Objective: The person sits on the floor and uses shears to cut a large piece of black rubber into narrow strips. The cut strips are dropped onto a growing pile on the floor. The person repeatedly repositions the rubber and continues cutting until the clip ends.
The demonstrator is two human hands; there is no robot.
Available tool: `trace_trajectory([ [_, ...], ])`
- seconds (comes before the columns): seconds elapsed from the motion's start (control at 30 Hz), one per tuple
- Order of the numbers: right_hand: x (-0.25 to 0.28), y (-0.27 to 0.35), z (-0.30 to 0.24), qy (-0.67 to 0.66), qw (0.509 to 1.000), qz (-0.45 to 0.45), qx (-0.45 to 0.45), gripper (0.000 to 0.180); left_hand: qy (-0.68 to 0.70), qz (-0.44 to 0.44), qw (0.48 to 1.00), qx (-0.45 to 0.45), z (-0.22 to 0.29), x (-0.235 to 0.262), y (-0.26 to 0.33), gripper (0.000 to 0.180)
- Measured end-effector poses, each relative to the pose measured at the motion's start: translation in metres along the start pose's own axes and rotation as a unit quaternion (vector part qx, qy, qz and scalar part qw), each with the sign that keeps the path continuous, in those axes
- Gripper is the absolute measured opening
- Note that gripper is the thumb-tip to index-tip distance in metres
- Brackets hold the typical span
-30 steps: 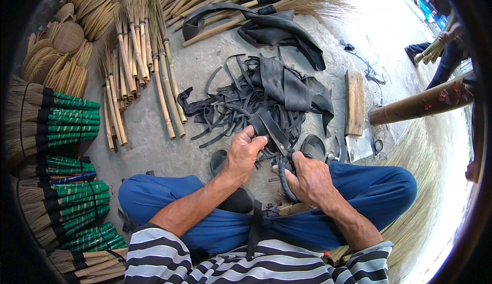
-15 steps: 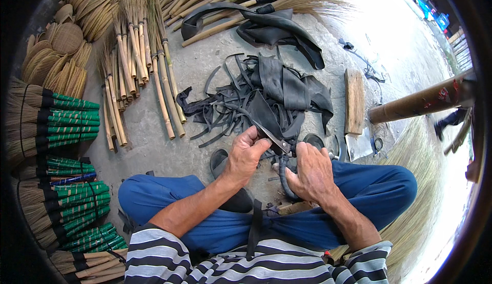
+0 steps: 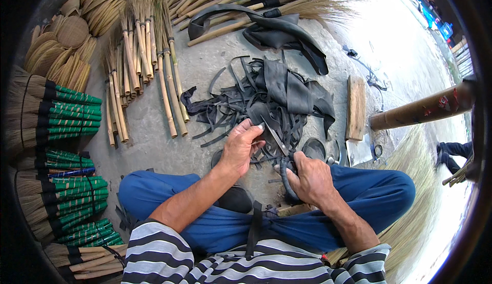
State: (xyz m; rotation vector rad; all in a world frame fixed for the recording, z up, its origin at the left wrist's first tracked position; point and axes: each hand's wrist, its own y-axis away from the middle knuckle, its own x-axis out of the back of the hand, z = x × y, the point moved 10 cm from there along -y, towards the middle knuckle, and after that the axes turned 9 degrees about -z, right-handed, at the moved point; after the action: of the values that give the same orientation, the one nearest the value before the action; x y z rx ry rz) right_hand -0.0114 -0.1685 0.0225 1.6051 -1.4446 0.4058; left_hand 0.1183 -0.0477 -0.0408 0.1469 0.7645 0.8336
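My right hand (image 3: 311,179) is closed around the dark, wrapped handles of a pair of scissors (image 3: 280,144). The blades stand apart and point up and away, toward my left hand. My left hand (image 3: 241,146) is closed, thumb against fingers, and seems to pinch a black rubber strip at the pile's near edge; the fingers cover most of it. Just beyond both hands lies a tangled pile of black rubber strips and sheets (image 3: 288,87).
A wooden block (image 3: 355,109) and a brown pole (image 3: 417,109) are on the right. Bamboo-handled brooms (image 3: 134,61) lie ahead. Green-handled broom bundles (image 3: 77,112) and woven pieces (image 3: 72,32) line the left. A long rubber band (image 3: 256,20) lies beyond the pile. Someone's dark-clothed leg (image 3: 451,156) shows far right.
The scissor blades have opened wider. My left hand has drawn slightly left and back from the scissors. The view has shifted a little.
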Motion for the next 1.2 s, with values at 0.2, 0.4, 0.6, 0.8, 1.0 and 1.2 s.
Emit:
trace_trajectory([
  [0.2, 0.018, 0.004, -0.011, 0.097, 0.988, 0.115, 0.04, 0.041, -0.092, -0.038, 0.993, -0.065, 0.002, -0.023, 0.012, 0.012],
  [0.4, 0.013, 0.002, -0.007, 0.053, 0.994, 0.086, 0.038, 0.048, -0.072, -0.045, 0.994, -0.063, 0.004, -0.028, 0.016, 0.013],
  [0.6, 0.0, 0.002, 0.002, -0.016, 1.0, 0.012, -0.003, 0.038, -0.053, -0.032, 0.998, -0.01, -0.004, -0.014, 0.008, 0.018],
  [0.8, 0.004, 0.001, -0.008, 0.057, 0.995, 0.061, 0.047, 0.049, -0.048, -0.013, 0.998, -0.049, 0.005, -0.008, 0.006, 0.015],
  [1.0, 0.012, 0.004, -0.006, 0.063, 0.992, 0.099, 0.039, 0.049, -0.07, -0.066, 0.992, -0.082, 0.0, -0.031, 0.016, 0.017],
  [1.2, 0.0, 0.003, 0.001, 0.019, 1.0, 0.014, -0.001, 0.046, -0.083, -0.04, 0.995, -0.03, -0.006, -0.017, 0.011, 0.019],
])
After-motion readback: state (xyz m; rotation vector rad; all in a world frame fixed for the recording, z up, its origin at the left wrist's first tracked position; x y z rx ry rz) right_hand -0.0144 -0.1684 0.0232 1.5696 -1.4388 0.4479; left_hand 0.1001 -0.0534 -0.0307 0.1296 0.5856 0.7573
